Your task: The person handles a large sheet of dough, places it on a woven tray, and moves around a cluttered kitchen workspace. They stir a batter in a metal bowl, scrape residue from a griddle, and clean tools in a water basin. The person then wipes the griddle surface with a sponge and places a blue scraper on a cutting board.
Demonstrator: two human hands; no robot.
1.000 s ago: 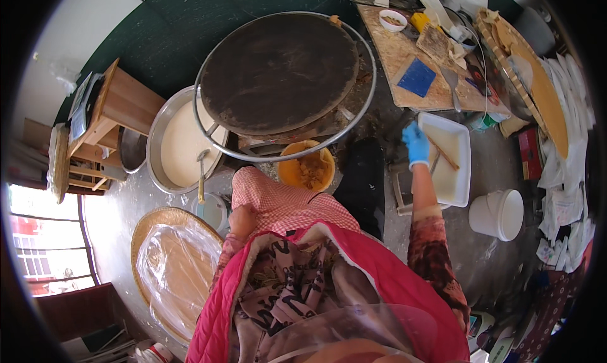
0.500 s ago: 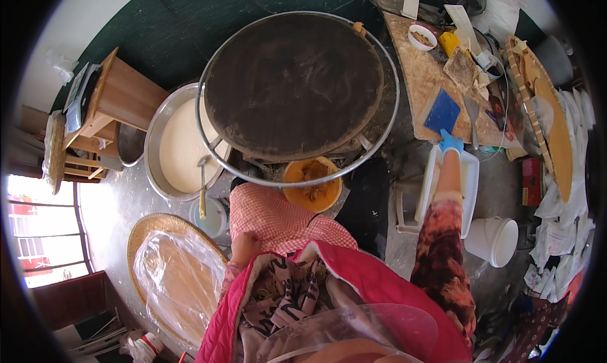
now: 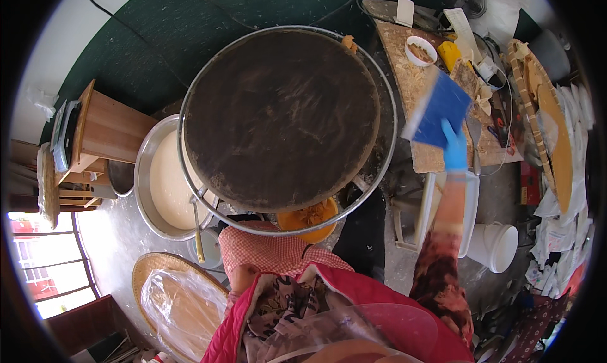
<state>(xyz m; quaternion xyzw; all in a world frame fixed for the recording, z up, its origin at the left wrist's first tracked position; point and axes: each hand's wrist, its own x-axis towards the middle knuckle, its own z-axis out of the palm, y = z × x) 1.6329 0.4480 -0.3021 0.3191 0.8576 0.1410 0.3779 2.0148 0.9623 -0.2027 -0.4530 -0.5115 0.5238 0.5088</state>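
Note:
My right hand (image 3: 455, 147), in a light blue glove, grips the near edge of a blue flat scraper (image 3: 444, 107) with a pale, blurred left edge. The scraper is held over the worktable at the right, raised and tilted. My left hand (image 3: 243, 277) rests bare on the red-checked cloth (image 3: 253, 249) over my lap, fingers curled, partly hidden by my pink jacket. In front of me a large round dark griddle (image 3: 284, 119) sits inside a metal ring (image 3: 396, 132), its top bare apart from pale smears.
Left of the griddle stands a metal basin (image 3: 140, 192) of pale batter, a ladle (image 3: 198, 233) across its rim. An orange bowl (image 3: 316, 221) sits under the griddle. Plastic covers a woven tray (image 3: 142, 268). The wooden worktable (image 3: 425, 154) holds a white bowl (image 3: 420, 50) and a metal spatula (image 3: 474, 138).
My right hand has lifted the blue scraper off the worktable and tilted it. My left hand stays on my lap. The view has shifted, so the griddle appears lower and larger.

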